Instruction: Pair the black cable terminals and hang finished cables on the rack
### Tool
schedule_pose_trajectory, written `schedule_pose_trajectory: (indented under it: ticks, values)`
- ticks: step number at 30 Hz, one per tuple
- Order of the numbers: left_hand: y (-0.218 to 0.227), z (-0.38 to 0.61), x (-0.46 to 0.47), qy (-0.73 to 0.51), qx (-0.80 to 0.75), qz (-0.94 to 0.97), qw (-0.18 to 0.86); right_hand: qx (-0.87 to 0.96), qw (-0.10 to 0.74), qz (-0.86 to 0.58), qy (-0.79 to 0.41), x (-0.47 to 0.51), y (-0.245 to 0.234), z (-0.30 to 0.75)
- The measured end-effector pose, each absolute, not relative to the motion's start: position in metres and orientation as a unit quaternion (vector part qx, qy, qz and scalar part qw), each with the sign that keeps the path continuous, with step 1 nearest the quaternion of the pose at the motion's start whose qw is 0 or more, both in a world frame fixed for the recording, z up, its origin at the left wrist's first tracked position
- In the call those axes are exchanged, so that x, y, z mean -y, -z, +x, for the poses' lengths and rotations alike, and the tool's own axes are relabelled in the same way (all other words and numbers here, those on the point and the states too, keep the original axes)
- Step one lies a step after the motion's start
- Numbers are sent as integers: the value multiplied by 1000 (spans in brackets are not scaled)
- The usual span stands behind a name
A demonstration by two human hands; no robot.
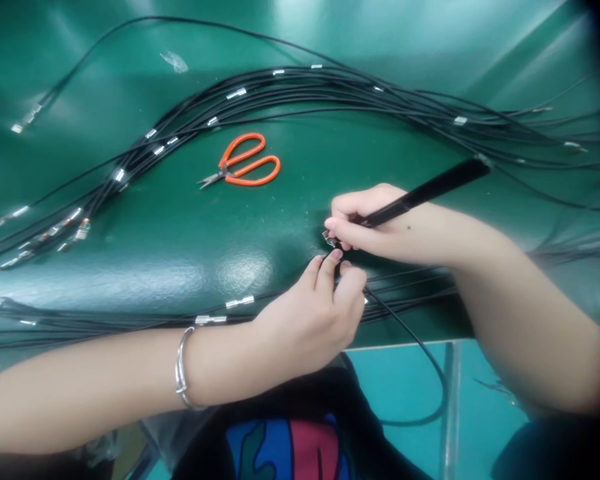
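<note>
Near the table's front edge, my left hand (325, 300) pinches a black cable (405, 327) close to its end. The cable loops down below the table edge on the right. My right hand (375, 223) grips a black pen-shaped tool (430, 190), slanted with its rear end up to the right. Its tip is hidden among my fingers. A small metal connector (327, 235) shows at the cable end, just by my right fingertips. Both hands almost touch there.
Small orange-handled scissors (250, 160) lie half open on the green table (290, 200). Behind them stretches a bundle of black cables (280, 93) with silvery labels and metal connectors. More cables (145, 320) run along the front edge, partly under my left arm. A plastic scrap (174, 62) lies at the back.
</note>
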State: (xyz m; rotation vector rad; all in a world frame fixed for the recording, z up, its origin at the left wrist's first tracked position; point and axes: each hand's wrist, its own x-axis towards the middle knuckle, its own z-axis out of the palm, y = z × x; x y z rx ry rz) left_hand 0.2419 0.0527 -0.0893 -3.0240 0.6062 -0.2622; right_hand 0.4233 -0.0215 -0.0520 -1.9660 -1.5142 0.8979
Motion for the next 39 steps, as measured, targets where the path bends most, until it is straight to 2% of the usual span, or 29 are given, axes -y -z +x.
schedule_pose_trajectory:
  ticks: [4,39]
  values:
    - [90,241,-53,82,-199,-976,23,529,277,-735,-320,21,54,423]
    - [88,241,-54,85,-202,-975,23,540,267,-738,-304,20,56,422]
